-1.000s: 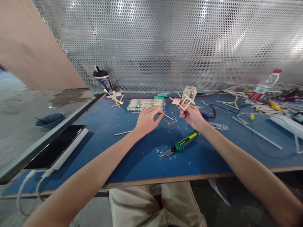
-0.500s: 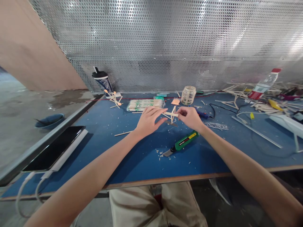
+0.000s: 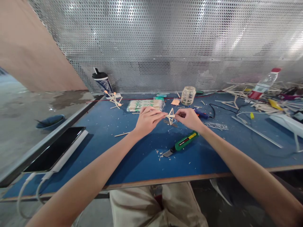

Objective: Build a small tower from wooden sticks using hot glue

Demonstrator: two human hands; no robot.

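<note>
Between both hands is a small wooden stick frame point(image 3: 170, 116) with crossed, triangular parts, raised above the blue table. My left hand point(image 3: 149, 120) pinches its left end between thumb and fingers. At the right end, my right hand point(image 3: 188, 118) is closed on the same frame with its fingertips. A green utility knife point(image 3: 186, 141) lies below the hands, its blade pointing left beside small wood shavings. Behind my left hand is a plastic-wrapped bundle of sticks point(image 3: 145, 105). A glass jar point(image 3: 188, 95) stands behind my right hand.
A phone point(image 3: 55, 148) with cables lies at the left, near a patterned cup point(image 3: 103, 82) and another stick structure point(image 3: 114, 98). At the right are a bottle point(image 3: 264, 85), loose sticks point(image 3: 266, 107), a blue tool point(image 3: 202, 114) and a white strip point(image 3: 257, 131). Perforated metal point(image 3: 165, 44) rises behind.
My left thumb and fingers have closed together on the frame's left end. The stick frame has turned and shifted slightly left; my right hand has moved a little left with it.
</note>
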